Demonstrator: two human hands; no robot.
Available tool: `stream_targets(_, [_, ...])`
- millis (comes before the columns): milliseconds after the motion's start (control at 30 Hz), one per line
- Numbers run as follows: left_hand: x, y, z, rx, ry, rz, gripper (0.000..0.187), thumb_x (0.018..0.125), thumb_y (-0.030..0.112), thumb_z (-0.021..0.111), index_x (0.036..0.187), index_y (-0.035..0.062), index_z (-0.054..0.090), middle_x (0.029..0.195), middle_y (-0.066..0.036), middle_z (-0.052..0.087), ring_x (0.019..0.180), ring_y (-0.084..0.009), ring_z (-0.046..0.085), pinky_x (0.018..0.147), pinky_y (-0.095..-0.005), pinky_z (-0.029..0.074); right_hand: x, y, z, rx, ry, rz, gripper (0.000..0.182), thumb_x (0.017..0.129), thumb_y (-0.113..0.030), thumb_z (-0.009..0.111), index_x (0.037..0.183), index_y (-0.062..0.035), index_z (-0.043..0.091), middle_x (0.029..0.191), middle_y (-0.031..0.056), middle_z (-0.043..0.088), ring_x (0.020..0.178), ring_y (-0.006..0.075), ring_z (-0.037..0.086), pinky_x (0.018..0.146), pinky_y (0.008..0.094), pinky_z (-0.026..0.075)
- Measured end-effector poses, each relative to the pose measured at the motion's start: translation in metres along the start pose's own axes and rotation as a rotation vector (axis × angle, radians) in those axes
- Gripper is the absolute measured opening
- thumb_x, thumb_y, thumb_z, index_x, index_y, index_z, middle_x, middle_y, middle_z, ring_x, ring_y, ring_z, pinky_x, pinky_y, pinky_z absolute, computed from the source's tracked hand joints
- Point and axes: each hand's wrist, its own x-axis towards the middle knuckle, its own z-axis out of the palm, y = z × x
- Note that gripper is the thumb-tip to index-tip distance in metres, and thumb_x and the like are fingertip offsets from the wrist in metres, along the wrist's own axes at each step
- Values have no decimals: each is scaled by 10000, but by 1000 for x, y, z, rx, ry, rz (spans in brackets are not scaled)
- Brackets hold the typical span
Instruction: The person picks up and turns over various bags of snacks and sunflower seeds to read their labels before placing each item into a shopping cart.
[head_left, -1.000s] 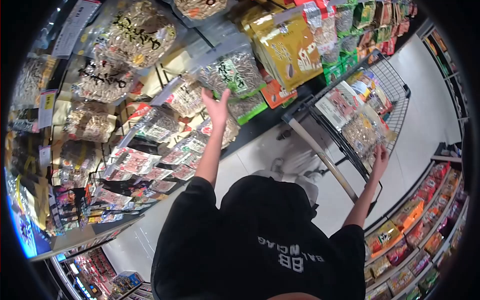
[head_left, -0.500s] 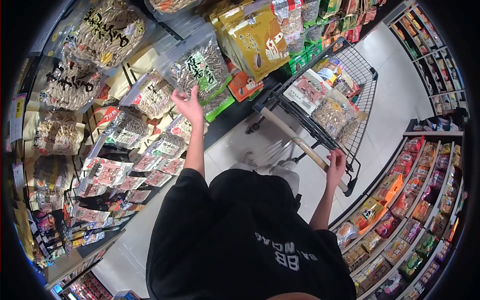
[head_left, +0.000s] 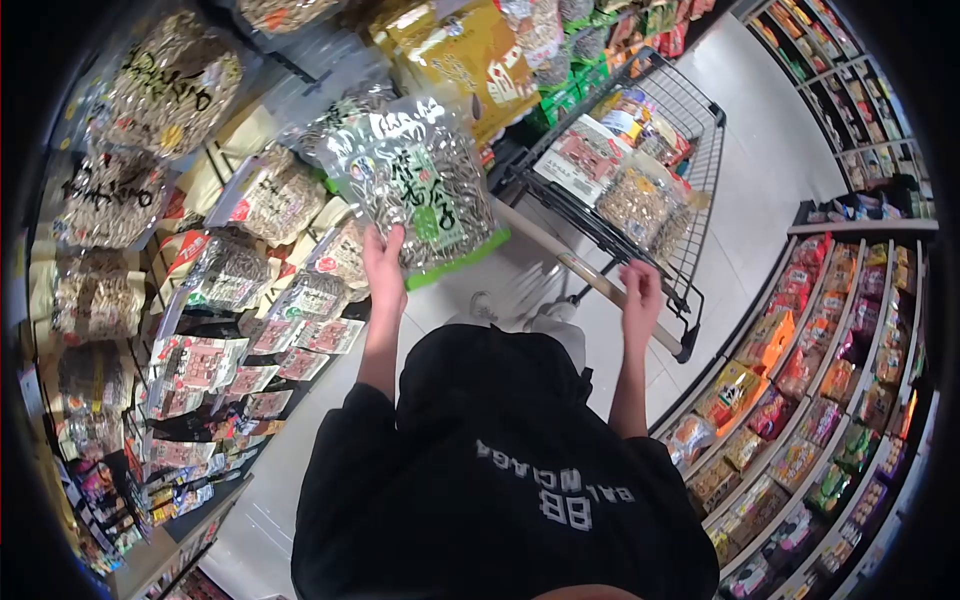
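Observation:
My left hand [head_left: 385, 268] is closed on the lower left edge of a clear bag of sunflower seeds [head_left: 465, 195] with a green bottom band and black lettering. The bag is tilted, out in front of the rack, and hides part of the similar bags behind it. Over the cart handle [head_left: 590, 277] hovers my right hand [head_left: 641, 292], its fingers loosely bent and nothing in them. Inside the wire shopping cart [head_left: 705, 160] lie a white-and-red package [head_left: 585, 155], a clear bag of mixed pieces [head_left: 640, 205] and other colourful packs.
Hanging bags of seeds and nuts [head_left: 175, 85] fill the rack on the left. Golden bags [head_left: 465, 60] hang beyond the held bag. Curved shelves [head_left: 790, 430] with packaged snacks line the right side. Pale tiled floor [head_left: 745, 110] runs between them.
The sunflower seed bag has come off the rack toward me, now in my left hand, which was open beside it. My right hand has shifted slightly up and left.

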Motion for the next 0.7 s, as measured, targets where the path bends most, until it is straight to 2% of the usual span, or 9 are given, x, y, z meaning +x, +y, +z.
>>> stream_targets(33, [-14,0,7,-42,-41,-9,259,931,87,550,1168,0,492,1085,-46,571,952,-85,500,883,-250,379,-4,-14,10,-19,-36,-59,170,910,-87,552,1048,4,594,891,68,652,780,120,606,732,245,477])
stream_targets(100, [-37,8,27,-126,-119,-23,253,936,80,540,1173,6,492,1073,-38,574,948,-73,499,874,-244,381,-16,-54,32,19,-148,-49,172,882,-64,566,1037,1,601,887,76,658,806,138,604,753,270,470])
stream_targets(233, [-60,5,40,-305,-225,-226,290,950,53,494,1234,2,468,1129,-54,581,982,-91,528,887,-258,398,-32,-98,59,-99,-356,-271,271,807,0,621,1074,-7,574,994,115,610,877,212,582,780,313,463])
stream_targets(267, [-63,6,40,-294,-280,-218,314,953,43,476,1262,-7,451,1164,-64,576,1020,-104,536,911,-269,403,-34,-106,63,-118,-405,-317,298,792,11,632,1082,-9,568,1020,122,596,889,228,576,784,319,462])
stream_targets(367, [-66,19,50,-277,-324,-249,318,953,42,473,1266,-12,450,1164,-64,578,1031,-105,536,924,-262,399,-41,-118,71,-92,-437,-335,336,776,30,646,1096,-19,556,1072,129,563,898,253,571,784,329,466])
stream_targets(700, [-60,33,54,-203,-361,-182,327,948,54,497,1264,-20,453,1124,-56,593,968,-78,536,874,-244,417,-42,-126,74,-151,-415,-396,320,768,30,651,1070,-14,556,1065,139,576,914,282,576,792,334,469])
